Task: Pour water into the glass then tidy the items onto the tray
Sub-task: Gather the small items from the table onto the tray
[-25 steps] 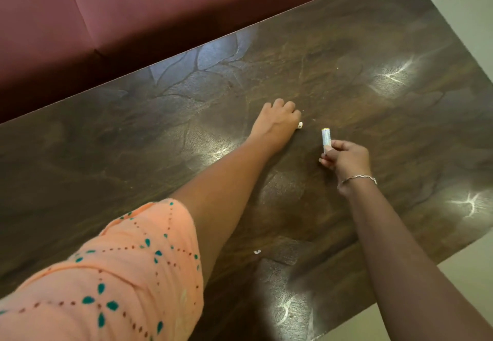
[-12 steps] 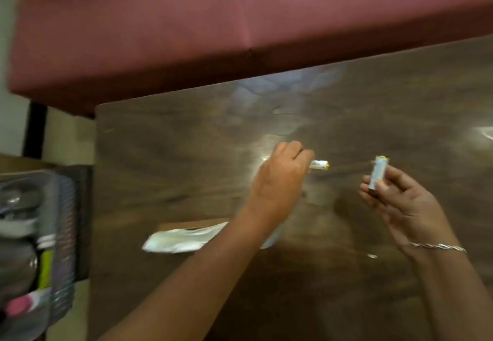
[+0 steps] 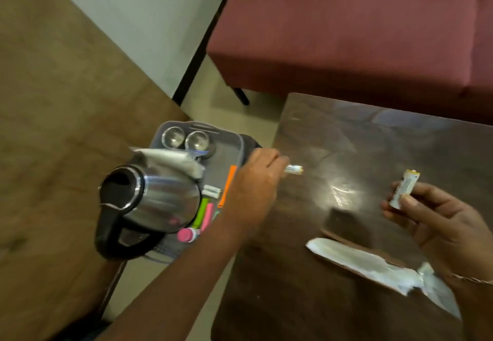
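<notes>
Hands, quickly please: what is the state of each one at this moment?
Left hand: closed, fingers pinching a small battery.
Right hand: closed, fingers holding another battery upright.

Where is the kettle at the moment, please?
In the head view, the kettle sits at the left on the near end of the grey tray, left of the dark table and just left of the left hand.

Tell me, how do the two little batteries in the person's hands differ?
The left hand's battery lies nearly level, mostly hidden in the left hand; the right hand's battery stands tilted upright, more of it showing above the right hand. The left one is near the grey tray, the right one over the table. Both look white with yellow ends.
</notes>
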Motion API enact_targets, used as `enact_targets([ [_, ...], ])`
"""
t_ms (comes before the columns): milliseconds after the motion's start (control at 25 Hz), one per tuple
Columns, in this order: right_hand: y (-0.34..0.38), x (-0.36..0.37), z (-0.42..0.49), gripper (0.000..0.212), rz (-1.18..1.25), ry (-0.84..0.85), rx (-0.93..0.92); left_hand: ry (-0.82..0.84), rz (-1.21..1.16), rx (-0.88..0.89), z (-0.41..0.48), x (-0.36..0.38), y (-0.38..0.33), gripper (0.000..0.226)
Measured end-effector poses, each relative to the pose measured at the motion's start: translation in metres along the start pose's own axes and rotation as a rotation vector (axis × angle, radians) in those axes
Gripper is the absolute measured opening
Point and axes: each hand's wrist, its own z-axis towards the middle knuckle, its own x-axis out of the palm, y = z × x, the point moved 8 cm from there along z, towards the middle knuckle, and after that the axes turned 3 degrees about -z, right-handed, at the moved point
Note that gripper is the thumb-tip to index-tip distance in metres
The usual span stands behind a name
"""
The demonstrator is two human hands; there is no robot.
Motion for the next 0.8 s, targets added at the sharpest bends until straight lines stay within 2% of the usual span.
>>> enact_targets([
  [80,-0.012,0.054,0.018,0.023,-0.05,0.096,0.028,0.068,0.163,-0.12,-0.014,-0.012,0.067,0.012],
  [160,-0.027,0.102,0.032,0.021,-0.125,0.181,0.061,0.282,0.264,-0.272,-0.025,0.001,0.124,0.014],
  [240,-0.042,0.143,0.043,0.025,-0.192,0.233,0.091,0.503,0.338,-0.297,-0.035,0.033,0.157,0.023],
  [320,-0.052,0.173,0.049,0.024,-0.235,0.267,0.096,0.649,0.391,-0.259,-0.041,0.064,0.172,0.028],
  [520,-0.073,0.209,0.055,0.022,-0.315,0.326,0.096,0.646,0.49,-0.226,-0.045,0.103,0.199,0.031],
  [640,-0.083,0.207,0.056,0.022,-0.338,0.317,0.121,0.729,0.408,-0.213,-0.051,0.122,0.208,0.028],
  [800,-0.095,0.205,0.06,0.023,-0.386,0.287,0.137,0.745,0.399,-0.254,-0.058,0.126,0.221,0.028],
])
